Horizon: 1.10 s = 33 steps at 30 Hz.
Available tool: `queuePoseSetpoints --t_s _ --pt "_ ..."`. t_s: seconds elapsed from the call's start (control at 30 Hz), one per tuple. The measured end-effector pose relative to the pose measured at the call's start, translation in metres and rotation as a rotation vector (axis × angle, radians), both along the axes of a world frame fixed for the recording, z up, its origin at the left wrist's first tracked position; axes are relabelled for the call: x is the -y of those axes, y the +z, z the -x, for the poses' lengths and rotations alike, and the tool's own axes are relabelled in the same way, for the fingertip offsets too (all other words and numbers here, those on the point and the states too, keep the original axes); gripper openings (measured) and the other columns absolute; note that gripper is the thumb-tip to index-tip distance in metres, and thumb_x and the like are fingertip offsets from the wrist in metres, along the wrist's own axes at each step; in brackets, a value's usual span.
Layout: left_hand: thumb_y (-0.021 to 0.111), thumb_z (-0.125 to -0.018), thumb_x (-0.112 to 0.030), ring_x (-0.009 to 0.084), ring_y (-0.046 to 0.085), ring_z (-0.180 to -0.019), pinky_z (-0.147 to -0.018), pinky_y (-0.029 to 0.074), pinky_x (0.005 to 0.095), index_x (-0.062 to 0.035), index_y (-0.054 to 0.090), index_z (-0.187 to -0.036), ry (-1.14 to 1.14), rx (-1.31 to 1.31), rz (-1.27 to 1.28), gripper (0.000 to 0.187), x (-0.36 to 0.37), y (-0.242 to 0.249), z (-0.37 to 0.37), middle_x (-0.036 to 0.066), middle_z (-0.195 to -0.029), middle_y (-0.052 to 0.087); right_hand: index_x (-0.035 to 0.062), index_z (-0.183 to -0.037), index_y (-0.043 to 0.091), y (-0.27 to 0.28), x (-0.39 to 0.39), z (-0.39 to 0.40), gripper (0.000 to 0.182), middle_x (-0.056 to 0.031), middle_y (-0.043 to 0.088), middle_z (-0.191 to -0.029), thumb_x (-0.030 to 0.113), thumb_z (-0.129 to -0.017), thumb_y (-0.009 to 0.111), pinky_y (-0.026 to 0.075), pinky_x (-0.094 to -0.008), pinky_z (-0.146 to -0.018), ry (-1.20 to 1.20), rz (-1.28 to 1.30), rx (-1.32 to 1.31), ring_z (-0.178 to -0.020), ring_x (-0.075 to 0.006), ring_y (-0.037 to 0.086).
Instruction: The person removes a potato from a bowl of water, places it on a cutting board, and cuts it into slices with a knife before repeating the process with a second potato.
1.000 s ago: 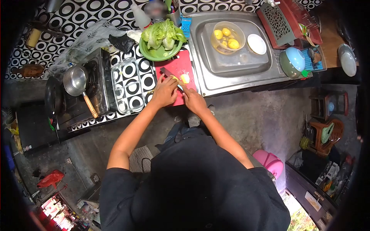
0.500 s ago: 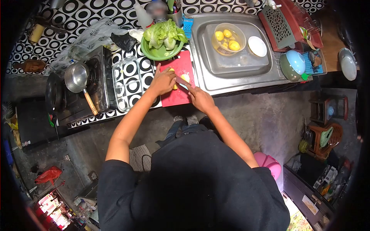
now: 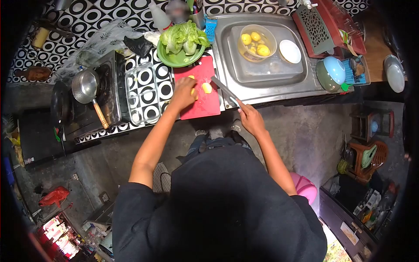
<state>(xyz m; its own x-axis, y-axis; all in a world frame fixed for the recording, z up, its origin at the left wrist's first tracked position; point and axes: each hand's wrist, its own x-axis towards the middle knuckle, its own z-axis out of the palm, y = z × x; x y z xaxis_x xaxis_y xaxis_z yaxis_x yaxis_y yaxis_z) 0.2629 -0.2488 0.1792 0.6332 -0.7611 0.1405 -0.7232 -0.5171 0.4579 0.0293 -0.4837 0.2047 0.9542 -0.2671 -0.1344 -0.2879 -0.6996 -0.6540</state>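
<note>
A red cutting board (image 3: 205,109) lies at the counter's edge. Over its left side, my left hand (image 3: 184,93) curls closed around yellow potato pieces, bits of which show by the fingers. A cut potato piece (image 3: 207,87) lies just right of that hand, pale face up. My right hand (image 3: 252,120) grips the handle of a knife (image 3: 224,89) in front of the sink edge; the blade slants up and left, its tip near the board's right edge and apart from the potato. Behind the board stands a green bowl (image 3: 168,59) with leafy lettuce (image 3: 185,37).
In the sink (image 3: 222,56), a clear bowl (image 3: 273,54) of peeled potatoes and a white dish (image 3: 290,51) rest on an upturned tray. Left of the board are a glass dish (image 3: 144,94) and a stove (image 3: 115,83) with a strainer ladle (image 3: 86,85).
My right hand has drawn the knife away from the potato, right and toward me. My left hand has shifted slightly left and down, uncovering the cut piece on the board.
</note>
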Motion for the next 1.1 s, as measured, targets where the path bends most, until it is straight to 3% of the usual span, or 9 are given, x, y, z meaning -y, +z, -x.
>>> queuePoseSetpoints --t_s 0.17,0.47,0.67,0.87,1.1 --pt "0.080 -0.079 -0.027 0.0347 0.050 -0.119 -0.102 0.036 0.0509 -0.0044 0.064 -0.118 0.059 0.074 -0.206 0.048 0.034 -0.017 0.024 0.014 -0.116 0.061 0.0228 -0.145 0.053 -0.004 0.008 -0.001 0.046 -0.0185 0.065 -0.097 0.021 -0.099 0.054 0.050 -0.0501 -0.078 -0.074 -0.037 0.055 -0.088 -0.0414 0.065" --pt "0.081 -0.078 -0.026 0.0361 0.052 -0.110 -0.093 0.037 0.0511 -0.0049 0.064 -0.101 0.177 -0.041 -0.232 0.036 0.051 -0.018 0.019 0.014 -0.109 0.061 0.0221 -0.145 0.053 -0.004 0.024 -0.003 0.047 -0.0169 0.064 -0.092 0.019 -0.098 0.055 0.050 -0.0494 -0.075 -0.075 -0.090 0.142 -0.085 -0.0406 0.064" --pt "0.075 -0.083 -0.021 0.0312 0.056 -0.095 -0.082 0.037 0.0451 -0.0038 0.060 -0.087 0.159 -0.264 -0.090 0.023 0.044 -0.019 0.008 0.010 -0.089 0.062 0.0212 -0.145 0.053 -0.009 0.033 -0.006 0.046 -0.0168 0.063 -0.092 0.018 -0.099 0.054 0.050 -0.0495 -0.075 -0.029 -0.066 0.135 -0.084 -0.0406 0.064" --pt "0.074 -0.084 -0.017 0.0312 0.056 -0.094 -0.081 0.038 0.0446 -0.0050 0.059 -0.084 0.200 0.120 -0.037 0.019 0.048 -0.005 0.013 0.010 -0.088 0.061 0.0204 -0.145 0.053 -0.005 0.039 -0.013 0.046 -0.0172 0.062 -0.091 0.018 -0.099 0.054 0.050 -0.0504 -0.074 0.008 -0.083 0.123 -0.083 -0.0411 0.064" --pt "0.073 -0.084 -0.019 0.0312 0.054 -0.103 -0.086 0.038 0.0460 -0.0072 0.067 -0.099 0.109 0.073 -0.138 0.020 0.033 -0.004 0.039 0.010 -0.101 0.061 0.0197 -0.145 0.052 -0.002 0.041 -0.014 0.046 -0.0179 0.062 -0.092 0.018 -0.099 0.054 0.050 -0.0498 -0.074 0.039 -0.086 0.109 -0.084 -0.0410 0.064"
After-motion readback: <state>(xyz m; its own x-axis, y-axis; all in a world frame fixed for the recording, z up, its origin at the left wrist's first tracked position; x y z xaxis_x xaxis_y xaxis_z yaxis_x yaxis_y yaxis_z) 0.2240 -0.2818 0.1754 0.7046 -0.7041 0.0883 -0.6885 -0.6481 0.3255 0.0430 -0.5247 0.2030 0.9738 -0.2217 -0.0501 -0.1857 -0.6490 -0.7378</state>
